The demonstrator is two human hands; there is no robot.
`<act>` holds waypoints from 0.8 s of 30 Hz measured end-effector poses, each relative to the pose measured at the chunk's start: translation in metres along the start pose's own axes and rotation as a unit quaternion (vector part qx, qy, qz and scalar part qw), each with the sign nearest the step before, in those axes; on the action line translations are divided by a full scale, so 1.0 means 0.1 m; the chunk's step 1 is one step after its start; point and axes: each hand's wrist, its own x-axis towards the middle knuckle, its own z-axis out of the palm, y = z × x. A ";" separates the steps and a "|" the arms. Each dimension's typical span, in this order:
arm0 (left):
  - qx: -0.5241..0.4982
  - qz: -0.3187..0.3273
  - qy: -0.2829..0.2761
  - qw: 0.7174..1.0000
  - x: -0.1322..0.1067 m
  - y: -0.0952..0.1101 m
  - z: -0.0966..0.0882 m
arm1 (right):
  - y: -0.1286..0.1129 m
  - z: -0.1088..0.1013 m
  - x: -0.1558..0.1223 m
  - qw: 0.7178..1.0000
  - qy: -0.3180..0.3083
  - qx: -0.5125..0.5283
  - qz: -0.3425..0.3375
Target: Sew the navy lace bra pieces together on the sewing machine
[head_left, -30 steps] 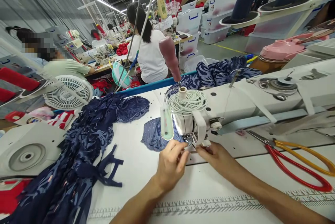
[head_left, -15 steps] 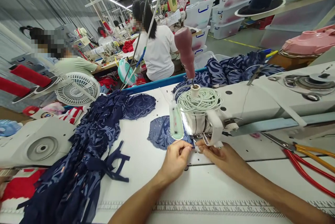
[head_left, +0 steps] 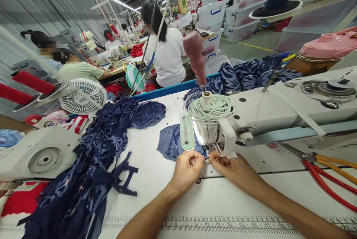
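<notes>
While the left hand (head_left: 186,170) and the right hand (head_left: 233,165) meet at the front of a white sewing machine (head_left: 267,105), their fingers are closed in facing pinches, gripping a short dark blue strip (head_left: 206,158) whose visible part spans the small gap between the fingertips. The strip lies just below the needle area; how far it continues beneath the fingers cannot be told. A patterned blue cloth piece (head_left: 168,143) rests flat on the white worktop (head_left: 156,183), beyond the left hand and partly behind a pale green plate (head_left: 186,134). On top of the machine head sit a coil of pale green cord (head_left: 213,108) and an upright, slightly tilted pink-handled tool (head_left: 194,54). To the left lies a long heap of dark blue cloth (head_left: 83,172); to the right, scissors (head_left: 307,157) with red and orange handles. A printed ruler scale (head_left: 231,226) crosses the worktop's near edge, passing behind both forearms.
</notes>
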 end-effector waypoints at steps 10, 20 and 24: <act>0.211 0.188 0.107 0.953 0.08 0.03 -0.05 | 0.15 -0.15 0.06 0.852 0.063 -0.367 -0.369; 0.205 0.117 0.067 0.969 0.22 -0.08 0.01 | 0.37 -0.08 0.05 0.823 0.122 -0.359 -0.423; 0.187 0.104 0.069 0.974 0.23 -0.09 0.00 | 0.39 -0.09 0.05 0.818 0.122 -0.371 -0.422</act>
